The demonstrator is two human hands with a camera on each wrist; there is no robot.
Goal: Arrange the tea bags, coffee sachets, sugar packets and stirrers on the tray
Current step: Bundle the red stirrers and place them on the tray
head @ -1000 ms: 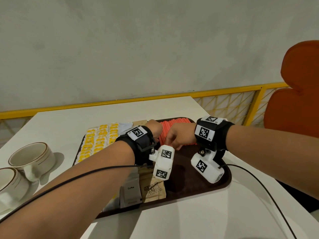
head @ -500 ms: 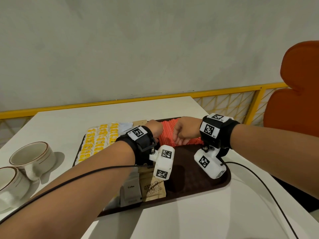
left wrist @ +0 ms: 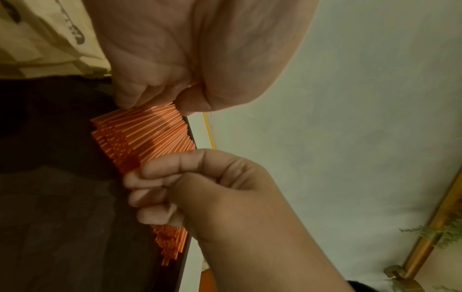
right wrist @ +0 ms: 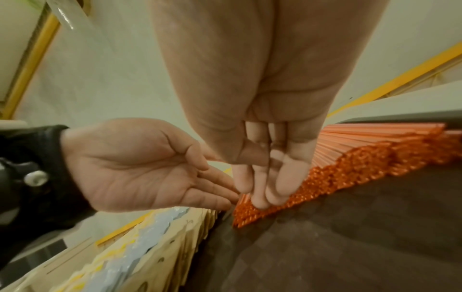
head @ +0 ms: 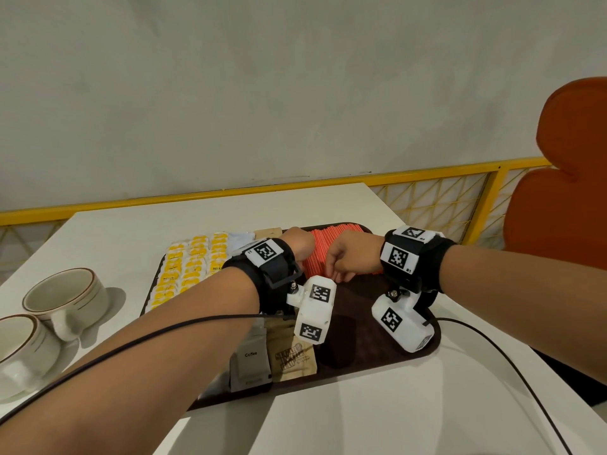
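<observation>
Stirrers (head: pixel 323 251) lie stacked at 12 o'clock on the tray (head: pixel 377 353), long axes running 6 to 12. Right hand (head: pixel 353 257), fingers (right wrist: pixel 260 189) pressed together, butts their near ends; left hand (head: pixel 297 246), grip spread, flanks them at 9.

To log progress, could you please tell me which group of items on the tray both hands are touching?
The orange stirrers, far right: the left hand and right hand press that pile alone, not the yellow packets.
</observation>
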